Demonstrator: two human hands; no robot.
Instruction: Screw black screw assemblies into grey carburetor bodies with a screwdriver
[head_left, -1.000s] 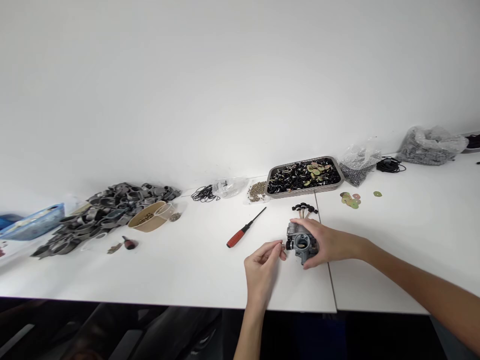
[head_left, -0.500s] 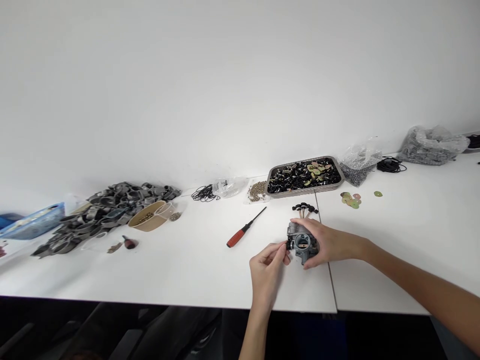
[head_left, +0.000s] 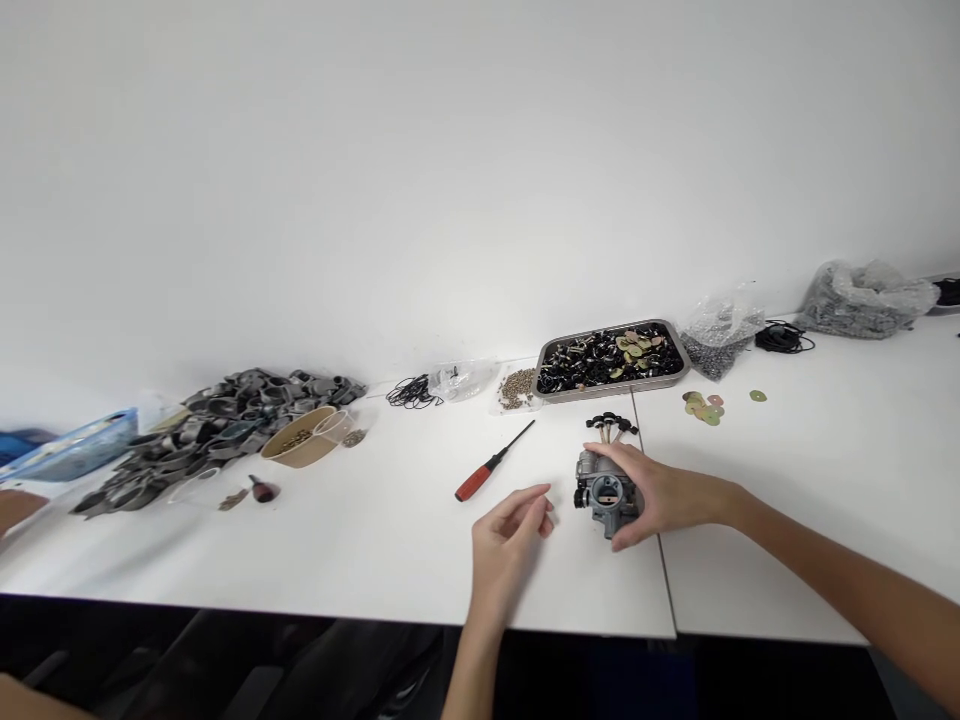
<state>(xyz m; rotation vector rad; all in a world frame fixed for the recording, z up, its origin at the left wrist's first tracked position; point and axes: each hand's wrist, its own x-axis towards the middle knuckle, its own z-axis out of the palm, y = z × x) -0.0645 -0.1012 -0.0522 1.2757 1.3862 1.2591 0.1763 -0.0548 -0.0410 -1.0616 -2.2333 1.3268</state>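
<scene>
A grey metal carburetor (head_left: 609, 492) stands on the white table with its round bore facing me. My right hand (head_left: 651, 495) is closed around its right side, thumb low and fingers over the top. On the carburetor's left side sits a small black knob (head_left: 581, 497). My left hand (head_left: 512, 530) is just left of the carburetor, apart from it, fingers loosely curled with a gap to the thumb and nothing visible in them. Several black-capped parts with thin stems (head_left: 611, 425) lie right behind the carburetor. A red-handled screwdriver (head_left: 480, 478) lies beyond my left hand.
Behind is a metal tray (head_left: 611, 388) of black parts and washers; loose washers (head_left: 703, 407) lie right of it. Leftward are small brass parts (head_left: 517, 388), a brown bowl (head_left: 300, 450), and a pile of grey parts (head_left: 217, 420). Another person's hand (head_left: 19, 508) shows at the left edge.
My left hand has let go of the black knob on the carburetor's side and moved left. My right hand keeps its hold. A hand and part of an arm have appeared at the far left.
</scene>
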